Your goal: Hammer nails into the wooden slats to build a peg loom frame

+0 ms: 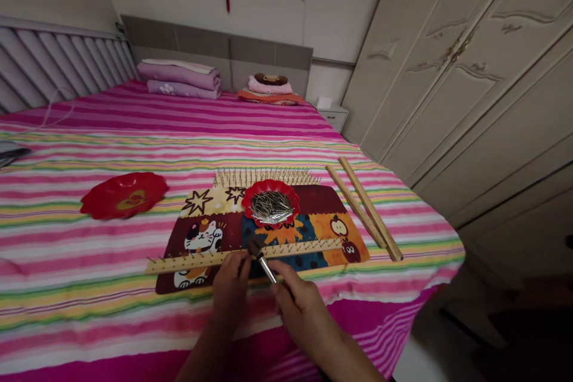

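Observation:
My right hand (pixel 299 298) is wrapped round the handle of a hammer (pixel 267 268) with a shiny metal neck. Its dark head is just above a wooden strip (pixel 192 261), close to my left fingertips. Nails stand in a row along this strip, several of them leaning. My left hand (pixel 233 277) is closed in a pinch against the strip; whatever lies between its fingers is hidden. Beyond them, a red scalloped dish (pixel 246 206) full of loose nails (pixel 271 207) rests on a patterned mat (pixel 308 221).
Behind the dish lies a wooden piece thick with upright nails (pixel 268 176). Two wooden strips (pixel 369 209) lie at the right on the striped bedspread (pixel 67 256). A red plate (pixel 125 196) is at the left. Folded bedding (pixel 179 79) sits by the headboard; a wardrobe (pixel 461 71) flanks the bed.

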The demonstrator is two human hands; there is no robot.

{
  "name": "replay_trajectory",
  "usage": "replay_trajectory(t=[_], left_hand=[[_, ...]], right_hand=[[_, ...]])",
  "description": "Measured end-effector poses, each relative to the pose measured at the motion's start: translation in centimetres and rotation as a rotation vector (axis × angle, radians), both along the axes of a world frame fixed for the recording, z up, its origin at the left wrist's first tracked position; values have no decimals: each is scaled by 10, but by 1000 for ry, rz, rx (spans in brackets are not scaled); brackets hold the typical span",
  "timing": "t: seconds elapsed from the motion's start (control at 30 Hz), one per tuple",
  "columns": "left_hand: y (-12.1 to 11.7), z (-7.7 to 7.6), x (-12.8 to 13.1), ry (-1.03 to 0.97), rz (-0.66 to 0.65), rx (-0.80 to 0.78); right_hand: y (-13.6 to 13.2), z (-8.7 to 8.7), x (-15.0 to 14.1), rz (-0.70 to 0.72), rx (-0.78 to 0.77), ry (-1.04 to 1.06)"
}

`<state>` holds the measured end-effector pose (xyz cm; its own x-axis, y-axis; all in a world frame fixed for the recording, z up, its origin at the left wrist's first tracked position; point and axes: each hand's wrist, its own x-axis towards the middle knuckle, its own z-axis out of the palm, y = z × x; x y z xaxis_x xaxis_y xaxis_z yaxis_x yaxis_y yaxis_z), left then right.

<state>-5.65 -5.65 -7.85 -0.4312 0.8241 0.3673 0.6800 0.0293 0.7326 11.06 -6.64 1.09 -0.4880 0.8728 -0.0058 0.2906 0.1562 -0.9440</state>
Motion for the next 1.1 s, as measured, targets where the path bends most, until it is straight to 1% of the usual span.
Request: replay_trajectory(t=[0.07,0.17,0.23,0.3,0.43,0.5,0.57,0.67,0.73,0.8,0.87,0.9,0.97,1.03,1.1], left_hand=[[-1,1,0,5,-8,-16],[-2,1,0,5,-15,-20],[-1,1,0,-5,-11,-8],[0,0,0,-20,-4,-1],[1,-1,-3,-40,-7,-12],[-2,2,-4,-27,-3,-1],[-6,9,-6,11,11,26],[-5,29,-8,91,26,49],[6,47,-10,165,18,33],[26,64,-11,264,-2,-9],[53,76,-10,388,-97,-108],[68,81,-9,453,-146,-188],[94,85,-6,565,-231,-368],[115,86,-3,596,-245,-448],[128,84,-1,593,-238,-487]], right_hand=[[0,1,-1,18,8,-35],[-5,3,2,13,-56,-13],[-9,1,10,-2,-104,32],[-13,-6,22,-19,-120,43],[-19,-30,60,-91,-44,-28],[-21,-45,82,-134,10,-82],[-24,-60,104,-161,52,-117],[-29,-83,130,-226,64,-153],[-32,-95,140,-267,59,-173],[-34,-105,145,-280,56,-176],[-34,-111,146,-303,64,-156],[-34,-114,146,-320,73,-146],[-32,-116,145,-333,82,-143],[-30,-117,146,-306,65,-162],[-30,-117,147,-285,47,-186]])
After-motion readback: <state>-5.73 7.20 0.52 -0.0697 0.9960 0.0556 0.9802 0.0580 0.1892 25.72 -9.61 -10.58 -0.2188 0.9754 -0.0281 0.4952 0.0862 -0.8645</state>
